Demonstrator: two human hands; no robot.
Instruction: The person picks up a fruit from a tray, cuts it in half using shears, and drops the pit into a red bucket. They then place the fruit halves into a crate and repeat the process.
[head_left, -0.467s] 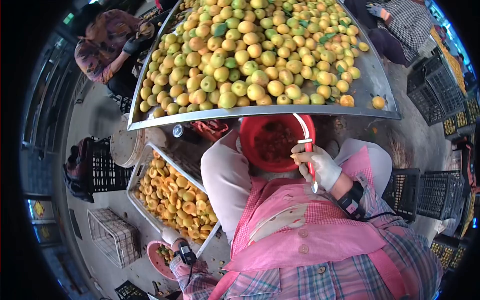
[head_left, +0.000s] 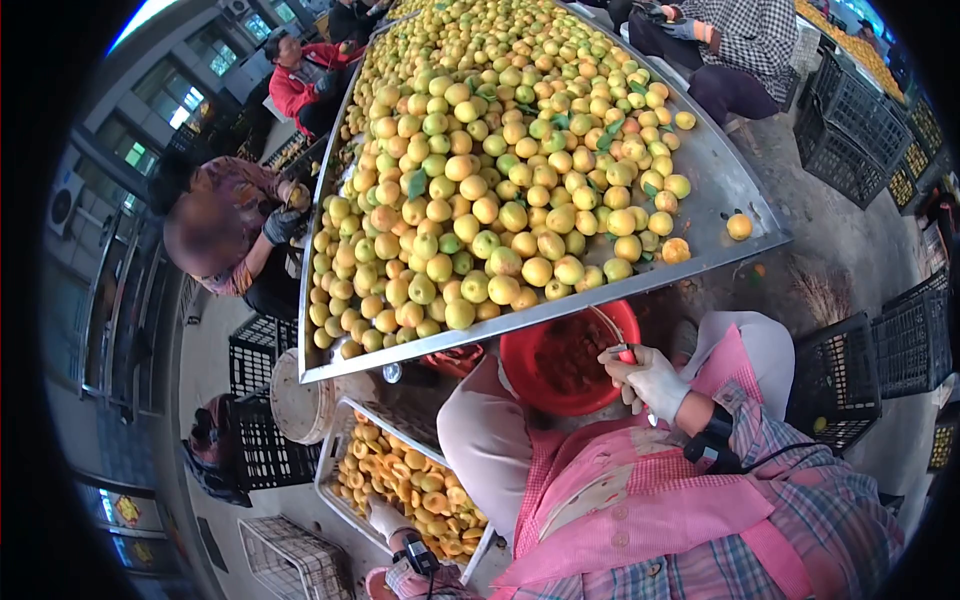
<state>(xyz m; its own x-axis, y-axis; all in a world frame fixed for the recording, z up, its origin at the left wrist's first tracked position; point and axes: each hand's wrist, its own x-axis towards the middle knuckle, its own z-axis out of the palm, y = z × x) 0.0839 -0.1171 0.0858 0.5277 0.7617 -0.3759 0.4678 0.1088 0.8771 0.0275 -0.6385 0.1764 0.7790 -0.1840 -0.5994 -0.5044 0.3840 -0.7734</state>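
My right hand [head_left: 655,383], in a pale glove, is closed around a red-handled tool [head_left: 627,356] with a short shiny metal tip below the fist. Just beyond it, a red bucket [head_left: 562,402] with dark reddish contents stands between my knees, partly under the table edge. My left hand [head_left: 385,517], also gloved, reaches down over the white crate [head_left: 333,470] at my left, fingers spread against the halved apricots [head_left: 420,492]. Whole yellow-green apricots [head_left: 450,230] are heaped on the metal table [head_left: 560,310] ahead of me.
A person in a patterned top [head_left: 225,225] sits at the table's left side; another in red [head_left: 293,95] is farther back. A person in a checked top [head_left: 745,45] sits at right. Black crates [head_left: 835,380], a white crate [head_left: 290,555] and a white bucket [head_left: 298,400] stand around me.
My left hand has moved from the crate's near edge, by the pink basin, onto the halved apricots. The view has turned and tilted up. My right hand still grips the tool, now angled differently.
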